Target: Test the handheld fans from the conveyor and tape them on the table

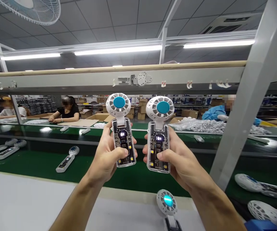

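Note:
My left hand [107, 157] grips a small hand-held fan [121, 128] upright, thumb pressed on its clear handle, lit display showing. My right hand [177, 160] grips a second, matching fan [159, 131] the same way, thumb on the handle. Both fans have a white round head with a teal centre and a transparent handle showing a circuit board. They are held side by side above the green conveyor belt [44, 176]. A third fan [168, 205] lies on the white table [20, 202] below my right hand.
More fans lie on the belt at left [67, 159] and at the right edge [261, 187]. A slanted grey frame post [246, 96] stands to the right. Across the belt, people sit at work among cardboard boxes [188, 113] and white parts [201, 125].

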`<state>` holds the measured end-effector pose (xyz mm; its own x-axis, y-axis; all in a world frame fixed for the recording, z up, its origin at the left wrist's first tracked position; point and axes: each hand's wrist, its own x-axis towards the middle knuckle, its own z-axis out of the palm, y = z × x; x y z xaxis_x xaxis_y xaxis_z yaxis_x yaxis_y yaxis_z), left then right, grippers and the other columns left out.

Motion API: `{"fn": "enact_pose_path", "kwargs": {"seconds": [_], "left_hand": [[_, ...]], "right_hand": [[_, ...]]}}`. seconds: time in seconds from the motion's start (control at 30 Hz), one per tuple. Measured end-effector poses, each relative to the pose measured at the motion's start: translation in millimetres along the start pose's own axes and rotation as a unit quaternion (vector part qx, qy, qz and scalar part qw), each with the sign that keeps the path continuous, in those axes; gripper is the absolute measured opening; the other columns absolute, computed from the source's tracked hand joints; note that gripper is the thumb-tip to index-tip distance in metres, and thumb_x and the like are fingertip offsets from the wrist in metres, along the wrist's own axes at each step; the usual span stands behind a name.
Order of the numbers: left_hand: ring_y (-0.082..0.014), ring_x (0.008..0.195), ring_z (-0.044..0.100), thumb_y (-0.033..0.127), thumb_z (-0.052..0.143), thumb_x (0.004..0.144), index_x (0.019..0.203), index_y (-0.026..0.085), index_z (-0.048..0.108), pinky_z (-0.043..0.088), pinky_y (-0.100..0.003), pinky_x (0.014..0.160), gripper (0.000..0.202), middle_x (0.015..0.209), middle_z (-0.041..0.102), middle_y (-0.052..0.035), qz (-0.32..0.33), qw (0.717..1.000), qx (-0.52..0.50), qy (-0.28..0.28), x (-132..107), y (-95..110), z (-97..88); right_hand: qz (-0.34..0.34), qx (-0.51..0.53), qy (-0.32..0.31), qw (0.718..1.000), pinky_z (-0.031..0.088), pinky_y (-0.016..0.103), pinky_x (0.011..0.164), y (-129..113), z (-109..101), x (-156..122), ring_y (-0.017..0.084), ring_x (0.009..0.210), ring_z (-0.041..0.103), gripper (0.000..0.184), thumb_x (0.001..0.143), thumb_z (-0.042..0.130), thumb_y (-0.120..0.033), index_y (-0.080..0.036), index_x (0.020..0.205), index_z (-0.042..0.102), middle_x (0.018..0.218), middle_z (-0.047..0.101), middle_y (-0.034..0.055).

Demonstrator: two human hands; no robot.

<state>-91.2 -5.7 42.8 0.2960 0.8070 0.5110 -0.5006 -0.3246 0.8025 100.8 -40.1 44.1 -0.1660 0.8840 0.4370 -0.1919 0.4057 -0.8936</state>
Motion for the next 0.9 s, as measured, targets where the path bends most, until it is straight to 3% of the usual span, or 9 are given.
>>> {"fn": "enact_pose_path", "kwargs": {"seconds": [0.13,0.3,0.5,0.9], "left_hand": [[-0.0216,0.066,0.070,0.014,0.074,0.065,0.132,0.021,0.043,0.056,-0.029,0.055,0.074,0.093,0.069,-0.0062,0.001,1.000,-0.002,0.011,-1,1,2.1],[-0.0190,0.063,0.068,0.017,0.068,0.075,0.130,0.019,0.042,0.055,-0.027,0.053,0.061,0.089,0.069,-0.0061,-0.009,1.000,-0.007,-0.021,-2,-1,5.1],[-0.0180,0.066,0.068,0.016,0.065,0.079,0.131,0.018,0.040,0.056,-0.029,0.058,0.058,0.092,0.069,-0.0056,-0.016,0.998,-0.030,-0.049,-4,-2,7.4],[-0.0167,0.066,0.069,0.014,0.063,0.079,0.130,0.019,0.042,0.057,-0.029,0.061,0.055,0.091,0.069,-0.0047,-0.023,0.996,-0.064,-0.063,-8,-1,12.6]], "right_hand": [[-0.002,-0.003,0.017,1.000,0.060,0.029,0.063,-2,1,-2,0.020,0.074,0.072,0.081,0.074,0.066,-0.022,-0.031,0.145,0.029,0.088,0.073,0.0012],[-0.016,-0.004,0.021,1.000,0.061,0.031,0.065,4,0,0,0.020,0.073,0.071,0.077,0.077,0.064,-0.022,-0.029,0.146,0.031,0.086,0.073,0.0015],[-0.023,-0.001,0.006,1.000,0.060,0.033,0.075,3,-3,-1,0.020,0.087,0.071,0.068,0.083,0.060,-0.016,-0.028,0.144,0.034,0.100,0.072,0.0027],[-0.010,0.038,-0.013,0.999,0.060,0.032,0.071,-1,-2,-5,0.020,0.078,0.071,0.054,0.083,0.058,-0.014,-0.025,0.134,0.043,0.094,0.073,0.0045]]}}
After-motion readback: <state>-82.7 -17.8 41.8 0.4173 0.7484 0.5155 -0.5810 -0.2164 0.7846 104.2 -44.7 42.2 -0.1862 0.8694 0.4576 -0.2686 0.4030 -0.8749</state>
